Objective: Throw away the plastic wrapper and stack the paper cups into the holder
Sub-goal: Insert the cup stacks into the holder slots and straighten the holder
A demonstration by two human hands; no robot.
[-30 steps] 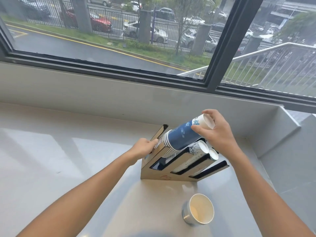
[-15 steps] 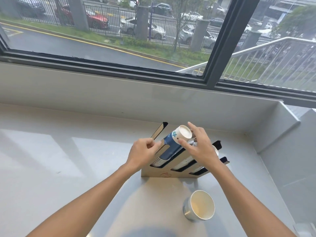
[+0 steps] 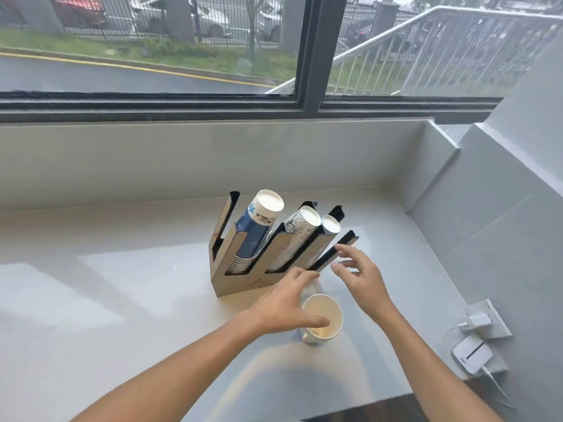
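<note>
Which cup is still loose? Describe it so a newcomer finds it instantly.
On the pale counter under the window stands a slotted cardboard holder with three cup stacks. In front of it lies the loose cup, alone, tipped on its side, mouth toward the camera, by the left hand.

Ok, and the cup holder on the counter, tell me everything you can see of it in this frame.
The cup holder looks like tan board with black-lined channels slanting up and away to the right. It stands on the pale counter below the window. Three channels hold nested cup stacks: a blue stack, a white stack with line drawings and a narrower stack; the rightmost channel looks empty. The right hand is spread at that channel's edge; contact is unclear. The left hand reaches over a loose cup in front.
</note>
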